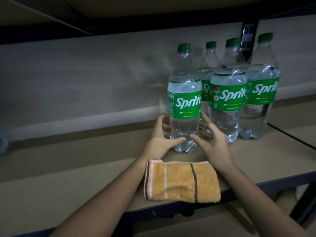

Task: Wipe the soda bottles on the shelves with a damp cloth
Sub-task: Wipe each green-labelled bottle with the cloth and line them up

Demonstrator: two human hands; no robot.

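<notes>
A clear Sprite bottle point(185, 100) with a green cap and label stands upright on the shelf board point(77, 170), a little ahead of three more Sprite bottles point(227, 98) grouped to its right. My left hand point(159, 142) holds the front bottle near its base, thumb on the front and fingers curled round the back. My right hand point(213, 142) is at the bottle's right side with fingers spread and straight, the thumb tip by the bottle. A folded orange cloth point(181, 182) with dark stripes lies on the shelf's front edge between my forearms, held by neither hand.
The beige back panel point(85, 79) rises behind the bottles, and an upper shelf hangs overhead. A dark metal upright point(248, 40) stands behind the bottle group. A second shelf board point(294, 122) adjoins on the right. A blurry clear object point(3, 147) sits at the left edge.
</notes>
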